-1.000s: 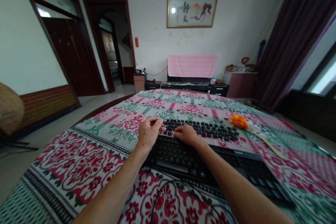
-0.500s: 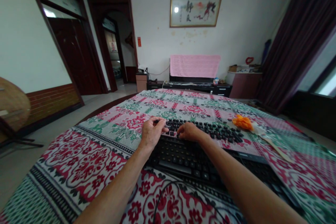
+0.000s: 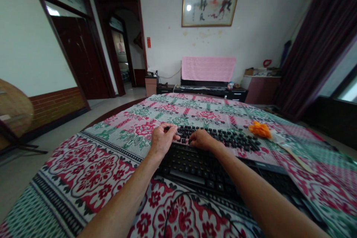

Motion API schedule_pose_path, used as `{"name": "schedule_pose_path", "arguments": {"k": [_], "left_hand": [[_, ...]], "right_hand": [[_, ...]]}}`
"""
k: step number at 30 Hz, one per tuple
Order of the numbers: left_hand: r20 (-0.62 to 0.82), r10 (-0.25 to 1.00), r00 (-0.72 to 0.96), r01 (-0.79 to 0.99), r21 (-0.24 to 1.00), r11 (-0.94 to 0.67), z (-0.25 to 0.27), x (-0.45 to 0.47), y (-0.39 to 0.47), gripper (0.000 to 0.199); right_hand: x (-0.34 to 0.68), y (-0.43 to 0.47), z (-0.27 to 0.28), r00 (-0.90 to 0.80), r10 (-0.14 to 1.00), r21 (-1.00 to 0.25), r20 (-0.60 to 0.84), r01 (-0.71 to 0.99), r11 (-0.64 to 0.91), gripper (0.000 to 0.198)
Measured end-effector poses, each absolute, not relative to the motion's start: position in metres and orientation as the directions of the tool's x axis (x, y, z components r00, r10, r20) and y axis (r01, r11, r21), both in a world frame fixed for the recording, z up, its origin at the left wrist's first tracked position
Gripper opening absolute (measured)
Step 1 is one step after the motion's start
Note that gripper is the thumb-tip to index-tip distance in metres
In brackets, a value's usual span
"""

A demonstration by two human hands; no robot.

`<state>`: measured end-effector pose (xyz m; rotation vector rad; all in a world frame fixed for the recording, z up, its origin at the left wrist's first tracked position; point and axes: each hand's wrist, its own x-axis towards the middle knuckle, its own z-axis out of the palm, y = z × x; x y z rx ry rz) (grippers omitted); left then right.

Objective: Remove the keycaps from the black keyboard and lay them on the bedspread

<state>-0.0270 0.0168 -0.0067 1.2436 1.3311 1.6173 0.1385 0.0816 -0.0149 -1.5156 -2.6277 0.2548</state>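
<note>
A black keyboard (image 3: 189, 169) lies in front of me, many of its upper positions bare of caps and showing small round dots. Beyond it, loose black keycaps (image 3: 237, 139) are laid out in rows on the cloth. My left hand (image 3: 164, 137) is closed in a pinch at the left end of these rows, a small dark keycap (image 3: 167, 128) between thumb and forefinger. Over the near edge of the rows, my right hand (image 3: 205, 140) has its fingers curled together and pointing down. What sits at its fingertips is hidden.
A patterned cloth (image 3: 103, 171) covers the round table. On the right lie an orange bunched object (image 3: 260, 130), a pale flat handle (image 3: 298, 158) and another black keyboard (image 3: 290, 186). A thin black cable (image 3: 169, 212) loops at the near side.
Both hands stay nearly in place over the keycaps, with the fingers in almost the same pose. The view has shifted slightly.
</note>
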Motion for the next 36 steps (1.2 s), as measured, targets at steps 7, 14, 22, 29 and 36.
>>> {"name": "schedule_pose_path", "arguments": {"k": [7,14,22,29,36], "left_hand": [[0.198,0.943,-0.266,0.067,0.980,-0.187,-0.004,-0.025,0.014,0.025],[0.142,0.969,-0.202,0.136,0.984,-0.116,-0.004,-0.023,0.009,0.025],[-0.038,0.992,0.122,0.468,0.883,-0.023,-0.002,-0.016,-0.005,0.021],[-0.035,0.988,0.150,0.660,0.747,-0.074,-0.006,-0.014,-0.005,0.024],[-0.162,0.974,0.161,0.633,0.774,0.025,0.003,-0.017,-0.011,0.025]], "right_hand": [[0.135,0.079,-0.013,-0.482,0.876,-0.175,0.031,0.860,0.480,0.022],[0.144,0.069,-0.008,-0.472,0.866,-0.244,0.165,0.831,0.500,0.029],[0.166,0.042,-0.009,-0.480,0.841,-0.371,0.249,0.755,0.541,0.027],[0.179,0.034,-0.025,-0.506,0.851,-0.439,0.142,0.738,0.513,0.027],[0.179,0.038,-0.027,-0.523,0.843,-0.430,0.124,0.737,0.521,0.028]]}}
